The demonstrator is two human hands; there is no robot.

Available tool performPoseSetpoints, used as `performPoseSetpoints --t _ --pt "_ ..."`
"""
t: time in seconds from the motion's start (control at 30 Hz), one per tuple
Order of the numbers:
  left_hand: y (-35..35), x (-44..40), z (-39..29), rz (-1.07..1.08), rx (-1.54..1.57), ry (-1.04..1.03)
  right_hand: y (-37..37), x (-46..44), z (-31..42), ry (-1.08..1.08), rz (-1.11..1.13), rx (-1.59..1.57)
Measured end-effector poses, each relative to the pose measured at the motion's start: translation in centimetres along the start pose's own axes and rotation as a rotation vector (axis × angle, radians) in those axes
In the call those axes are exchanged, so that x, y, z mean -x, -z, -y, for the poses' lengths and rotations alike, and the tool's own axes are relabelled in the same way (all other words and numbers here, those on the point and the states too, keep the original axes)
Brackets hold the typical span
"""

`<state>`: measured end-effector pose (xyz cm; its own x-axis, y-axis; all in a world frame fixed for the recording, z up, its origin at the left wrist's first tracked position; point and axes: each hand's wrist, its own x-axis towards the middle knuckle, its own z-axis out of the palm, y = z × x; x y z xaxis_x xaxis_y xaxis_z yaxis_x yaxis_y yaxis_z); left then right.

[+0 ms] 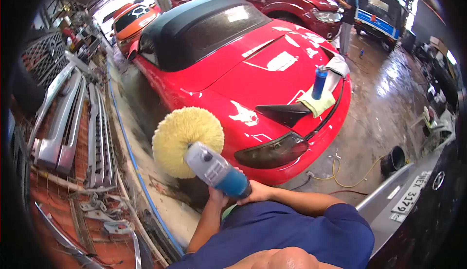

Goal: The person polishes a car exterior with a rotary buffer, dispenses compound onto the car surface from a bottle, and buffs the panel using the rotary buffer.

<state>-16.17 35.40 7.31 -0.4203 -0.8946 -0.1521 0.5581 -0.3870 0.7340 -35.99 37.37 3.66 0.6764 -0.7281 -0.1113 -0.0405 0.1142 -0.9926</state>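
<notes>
A blue and grey power polisher with a round, fluffy yellow pad is held in front of my body. My left hand grips the underside of its body, and my right hand is wrapped round its rear end. The pad is at the side of a shiny red car with a black soft top; whether it touches the paint cannot be told. On the car's rear, a blue bottle stands on a yellow-green cloth. A grey cloth lies beside it.
Metal car parts lie along the left side beside a low wall with a blue hose. A black bucket and yellow cord are on the right floor. Another person stands near a dark red vehicle.
</notes>
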Motion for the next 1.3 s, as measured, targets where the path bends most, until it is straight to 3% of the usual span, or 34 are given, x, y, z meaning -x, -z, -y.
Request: performPoseSetpoints --t 0.17,0.3,0.33,0.43,0.5,0.53,0.63,0.73,0.8,0.83,0.87,0.9,0.93,1.03,1.07,1.17,1.2,1.3 --pt "-0.5 -1.0 0.3 0.225 -0.164 0.102 -0.1 0.7 -2.6 0.211 -0.083 -0.072" --pt "2.9 -3.3 1.1 0.312 -0.128 0.233 -0.4 -0.6 -3.4 0.109 -0.045 -0.039" --pt "4.2 -4.0 1.7 0.285 -0.086 0.269 -1.1 -0.3 -1.4 0.209 -0.133 -0.104" --pt "6.5 -4.4 2.5 0.244 0.153 0.307 -1.9 -1.4 0.3 0.118 -0.229 0.075" --pt "9.6 -4.1 2.5 0.212 0.349 0.302 -2.5 -2.7 0.0 -0.111 -0.278 0.142" --pt "9.4 -3.8 1.7 0.151 0.394 0.339 -3.1 -2.6 0.3 -0.041 -0.314 0.062" --pt "11.4 -3.5 1.1 0.138 0.278 0.351 -4.0 -4.4 -1.2 -0.06 -0.279 0.207" --pt "11.8 -2.6 -1.7 0.291 0.156 0.445 -5.7 -4.9 -0.7 0.148 -0.273 -0.072" --pt "11.0 -3.1 -3.1 0.572 -0.04 0.35 -6.5 -4.9 0.6 0.145 -0.3 0.056" --pt "11.5 -3.5 -4.0 0.562 -0.087 0.452 -6.8 -5.2 0.8 0.146 -0.314 0.121" --pt "12.2 -4.0 -5.2 0.552 -0.136 0.553 -7.4 -6.7 -1.1 0.327 -0.332 0.002" --pt "12.7 -4.5 -6.0 0.538 -0.185 0.655 -7.7 -7.1 -1.3 0.276 -0.32 0.0" --pt "8.8 -3.8 -7.6 0.621 -0.256 0.612 -8.1 -7.2 -1.6 0.224 -0.306 -0.008" --pt "8.6 -4.1 -7.0 0.729 -0.127 0.63 -9.3 -7.6 -2.1 0.205 -0.344 0.068" --pt "9.9 -4.3 -6.6 0.629 -0.091 0.672 -9.2 -7.5 -1.7 0.148 -0.333 0.126" --pt "12.6 -4.9 -4.9 0.64 0.112 0.617 -9.3 -7.5 -1.4 0.067 -0.434 0.228" --pt "13.5 -4.5 -5.0 0.443 0.043 0.644 -9.5 -7.5 -1.7 0.049 -0.482 0.247" --pt "11.8 -3.5 -4.8 0.394 0.173 0.695 -9.5 -7.1 -2.7 -0.027 -0.501 0.267"
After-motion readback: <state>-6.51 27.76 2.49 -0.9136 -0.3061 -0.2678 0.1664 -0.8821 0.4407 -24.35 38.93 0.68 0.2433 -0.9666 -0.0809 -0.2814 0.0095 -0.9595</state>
